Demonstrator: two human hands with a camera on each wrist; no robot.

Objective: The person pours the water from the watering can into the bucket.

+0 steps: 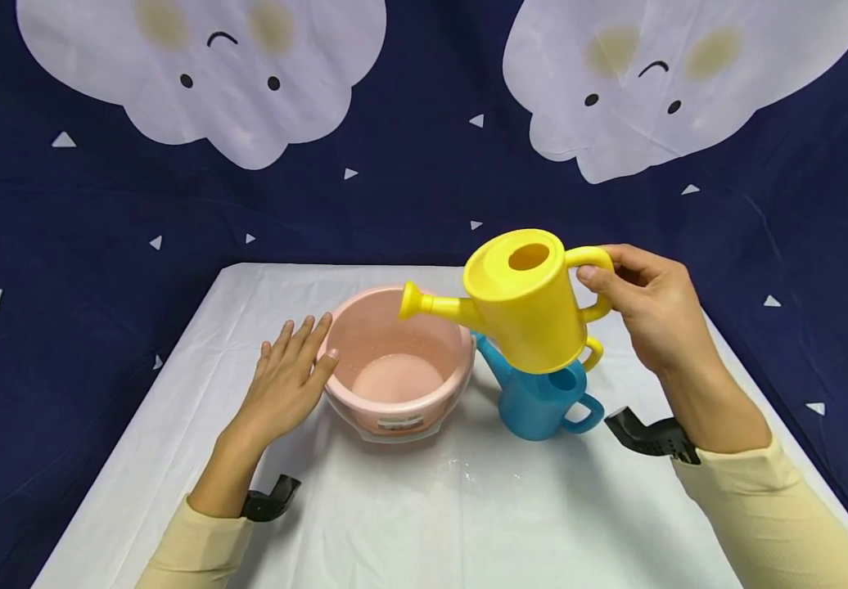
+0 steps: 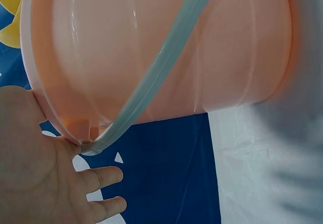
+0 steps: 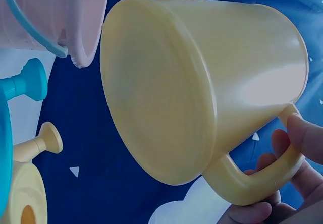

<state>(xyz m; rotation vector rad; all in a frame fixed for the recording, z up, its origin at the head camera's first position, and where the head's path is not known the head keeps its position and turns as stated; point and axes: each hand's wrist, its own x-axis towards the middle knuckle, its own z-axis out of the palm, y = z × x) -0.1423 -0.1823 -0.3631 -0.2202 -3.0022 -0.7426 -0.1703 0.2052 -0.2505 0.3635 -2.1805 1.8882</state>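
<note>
My right hand (image 1: 656, 315) grips the handle of a yellow watering can (image 1: 534, 311), raised above the table and tilted toward the left. Its spout reaches over the right side of a pink bucket (image 1: 394, 417), and no stream shows at the spout. At the bucket's left rim is my left hand (image 1: 287, 380), fingers extended, the thumb lying by the rim; the left wrist view shows the palm facing the bucket's wall (image 2: 151, 47). Shallow water appears to lie in the bucket. The right wrist view shows the held can's round base (image 3: 156, 93) and fingers curled through its handle.
A blue watering can (image 1: 534, 409) stands on the white-covered table (image 1: 394, 523), right of the bucket. Behind it is a second yellow watering can (image 3: 38, 183), mostly hidden in the head view. Water drops (image 1: 468, 474) dot the cloth. A dark blue backdrop (image 1: 424, 204) hangs behind.
</note>
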